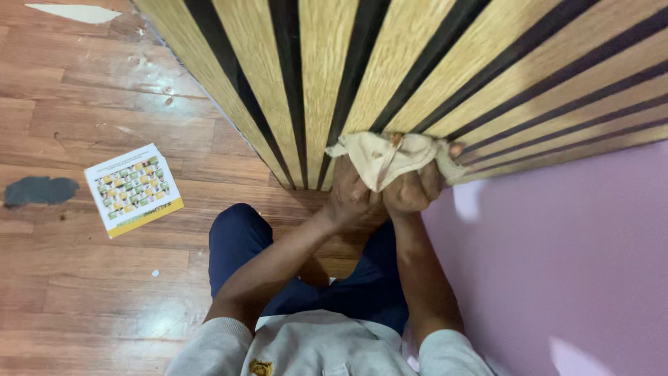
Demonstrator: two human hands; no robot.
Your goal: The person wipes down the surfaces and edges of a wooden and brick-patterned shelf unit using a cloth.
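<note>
**Two hands, one cloth, against a slatted panel**

One cream cloth [384, 157] sits bunched at the lower edge of the slatted panel [390, 63], pressed to it at the centre of the view. Both hands hold it. The left hand [351, 198] is curled shut below the cloth at about 7 o'clock from it, its grip closed on the fabric. The right hand [416, 186] is at about 5 o'clock, grip likewise closed on the cloth, with one fingertip showing past the fabric at 3 o'clock. The two hands touch each other.

The panel has light wooden slats with dark strips between; about eight slats show, fanning up to 12 o'clock. One pink wall [557, 264] lies at 4 o'clock. The wooden floor [104, 278] fills the 9 o'clock side, carrying one printed leaflet [133, 189], one dark grey patch [40, 190] and one pale scrap [75, 12] at 11 o'clock. Two grey sleeves and dark blue trousers [240, 240] show at 6 o'clock.
</note>
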